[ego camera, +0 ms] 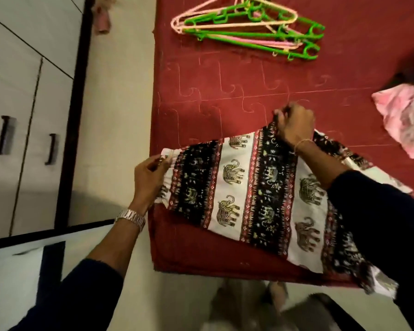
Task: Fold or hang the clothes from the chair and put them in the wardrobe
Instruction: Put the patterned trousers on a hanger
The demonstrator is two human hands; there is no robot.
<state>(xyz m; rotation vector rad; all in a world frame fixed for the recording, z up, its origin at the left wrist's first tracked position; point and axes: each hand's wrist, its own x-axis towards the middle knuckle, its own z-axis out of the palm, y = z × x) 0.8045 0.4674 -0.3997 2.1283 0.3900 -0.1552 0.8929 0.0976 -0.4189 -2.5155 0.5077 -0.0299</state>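
An elephant-print garment [249, 199] in white, black and red bands lies spread on the dark red bed cover [225, 91], its right end hanging over the near edge. My left hand [148, 177] pinches its gathered elastic waistband at the left end. Along the far edge of the cloth, my right hand [294, 123] grips a fold and lifts it slightly. The white wardrobe [22, 103] with dark handles stands at the left, its doors closed.
A pile of green and pink plastic hangers [249, 29] lies at the far side of the bed. A crumpled pink garment [402, 120] sits at the right edge. Pale floor [115, 115] runs between bed and wardrobe.
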